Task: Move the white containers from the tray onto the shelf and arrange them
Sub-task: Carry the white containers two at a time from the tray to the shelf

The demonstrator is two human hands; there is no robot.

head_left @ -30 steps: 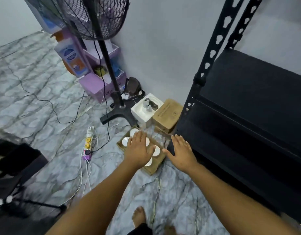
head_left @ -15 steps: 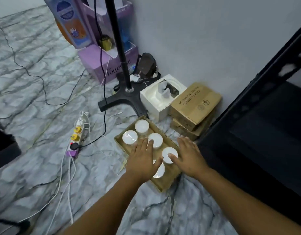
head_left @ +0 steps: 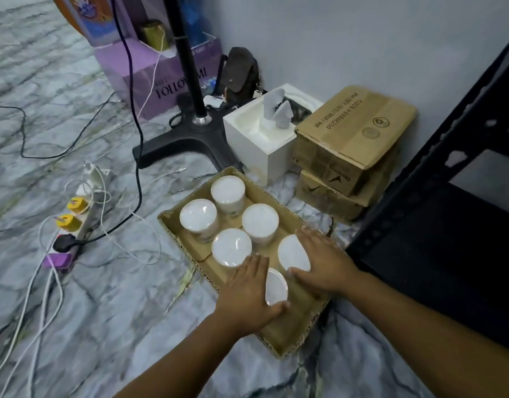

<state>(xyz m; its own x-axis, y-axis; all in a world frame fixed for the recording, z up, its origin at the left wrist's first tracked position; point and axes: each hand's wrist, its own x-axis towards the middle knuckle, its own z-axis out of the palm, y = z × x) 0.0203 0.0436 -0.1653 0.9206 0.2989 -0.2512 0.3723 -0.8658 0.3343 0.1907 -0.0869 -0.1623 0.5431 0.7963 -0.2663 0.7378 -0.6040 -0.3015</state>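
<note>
A cardboard tray [head_left: 289, 333] lies on the marble floor and holds several white-lidded containers. My left hand [head_left: 247, 294] grips the nearest container [head_left: 276, 288] from its left side, thumb curled round the near edge. To its right, my right hand [head_left: 323, 262] wraps around the neighbouring container [head_left: 293, 252] from the right. The other containers [head_left: 231, 247] stand untouched toward the far end of the tray. The black metal shelf [head_left: 448, 254] stands just right of the tray, its lower boards dark and bare.
A fan stand base [head_left: 190, 139], a white box [head_left: 259, 139] and stacked cardboard boxes [head_left: 350, 133] sit behind the tray against the wall. A power strip [head_left: 69, 225] with loose cables lies on the floor to the left. A purple box [head_left: 161, 79] stands further back.
The view dropped closer to the tray. My left hand slid back from the middle containers to the nearest one. My right hand moved from beside the tray onto a container.
</note>
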